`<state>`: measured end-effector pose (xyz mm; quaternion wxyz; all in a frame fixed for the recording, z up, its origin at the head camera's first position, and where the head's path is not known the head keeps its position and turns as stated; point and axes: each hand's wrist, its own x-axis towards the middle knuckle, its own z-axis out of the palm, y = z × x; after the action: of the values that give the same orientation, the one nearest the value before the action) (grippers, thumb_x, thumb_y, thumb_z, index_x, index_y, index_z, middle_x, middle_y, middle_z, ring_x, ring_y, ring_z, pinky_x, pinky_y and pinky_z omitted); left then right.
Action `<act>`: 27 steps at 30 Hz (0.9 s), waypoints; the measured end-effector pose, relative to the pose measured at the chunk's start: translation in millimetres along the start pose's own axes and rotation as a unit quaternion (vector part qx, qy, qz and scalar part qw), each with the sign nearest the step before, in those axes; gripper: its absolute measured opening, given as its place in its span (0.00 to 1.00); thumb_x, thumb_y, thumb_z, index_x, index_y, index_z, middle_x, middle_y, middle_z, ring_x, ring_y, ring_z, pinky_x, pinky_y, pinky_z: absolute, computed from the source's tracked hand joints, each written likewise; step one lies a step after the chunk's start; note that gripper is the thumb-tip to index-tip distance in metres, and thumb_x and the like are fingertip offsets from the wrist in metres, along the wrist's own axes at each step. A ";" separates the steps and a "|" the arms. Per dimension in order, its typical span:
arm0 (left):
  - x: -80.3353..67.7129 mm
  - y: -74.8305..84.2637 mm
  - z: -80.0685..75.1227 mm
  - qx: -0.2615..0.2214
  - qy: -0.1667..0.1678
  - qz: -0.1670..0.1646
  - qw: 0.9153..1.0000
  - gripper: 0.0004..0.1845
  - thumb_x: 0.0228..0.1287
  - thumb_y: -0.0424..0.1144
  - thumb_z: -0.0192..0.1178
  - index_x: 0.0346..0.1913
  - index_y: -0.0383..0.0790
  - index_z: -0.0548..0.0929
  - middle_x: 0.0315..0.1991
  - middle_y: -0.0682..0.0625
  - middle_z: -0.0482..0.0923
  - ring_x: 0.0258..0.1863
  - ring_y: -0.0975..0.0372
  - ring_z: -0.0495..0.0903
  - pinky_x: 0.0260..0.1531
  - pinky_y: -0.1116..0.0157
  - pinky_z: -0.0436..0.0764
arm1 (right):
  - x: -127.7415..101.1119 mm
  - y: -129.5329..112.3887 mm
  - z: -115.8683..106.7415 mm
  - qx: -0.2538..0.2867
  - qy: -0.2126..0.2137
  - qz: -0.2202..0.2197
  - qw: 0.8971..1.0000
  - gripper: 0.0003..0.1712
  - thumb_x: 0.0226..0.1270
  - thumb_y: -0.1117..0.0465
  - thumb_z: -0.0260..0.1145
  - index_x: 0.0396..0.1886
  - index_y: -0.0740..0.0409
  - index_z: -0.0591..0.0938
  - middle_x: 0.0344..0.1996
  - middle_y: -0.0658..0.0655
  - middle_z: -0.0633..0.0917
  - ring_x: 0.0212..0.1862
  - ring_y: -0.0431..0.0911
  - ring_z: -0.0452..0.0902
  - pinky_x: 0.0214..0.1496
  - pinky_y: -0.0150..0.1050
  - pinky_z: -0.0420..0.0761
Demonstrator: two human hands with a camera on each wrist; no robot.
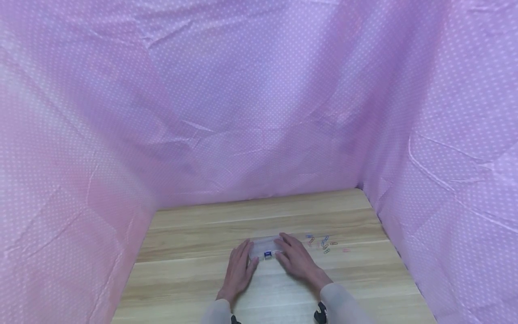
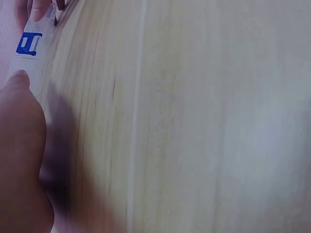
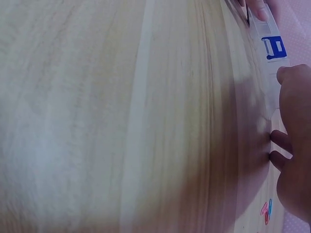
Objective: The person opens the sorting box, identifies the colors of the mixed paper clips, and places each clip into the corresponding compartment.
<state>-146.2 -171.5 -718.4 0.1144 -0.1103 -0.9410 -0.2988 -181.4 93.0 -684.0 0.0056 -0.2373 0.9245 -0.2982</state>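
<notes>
Sitting low in the middle of the head view, a small clear plastic box (image 1: 265,247) is held between both hands on a pale wooden table (image 1: 194,243) with long straight grain lines. The box is a flat, see-through rectangle with a blue clasp on its near side, and its long axis is laid left to right across the frame, clasp pointed toward the bottom edge. The left hand (image 1: 238,269) is pressed against the box's left end with the fingers loosely bent round it; the right hand (image 1: 297,258) is laid over the right end, fingers curved onto the lid. In the wrist views the blue clasp is seen near the upper corners, with a thumb tip touching the frosted plastic edge just below it.

A scatter of coloured paper clips (image 1: 323,243) is spread just right of the right hand, thin wire loops in blue, red and green. Pink fabric with tiny white dots (image 1: 259,112), creased and draped, is hung around the table on three sides.
</notes>
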 end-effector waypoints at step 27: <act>0.0 -3.9 5.8 -0.088 0.010 -0.048 0.995 0.31 0.88 0.51 0.58 0.84 0.40 0.73 0.84 0.40 0.74 0.85 0.42 0.72 0.91 0.33 0.58 | 7.8 -9.1 8.4 -0.025 0.084 -0.070 0.994 0.25 0.82 0.53 0.70 0.72 0.56 0.84 0.74 0.64 0.85 0.80 0.66 0.76 0.86 0.70 0.73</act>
<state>-148.2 -171.2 -725.1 0.0994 -0.0715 -0.9140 -0.3867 -183.1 78.5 -684.8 -0.0990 -0.2760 0.9100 -0.2933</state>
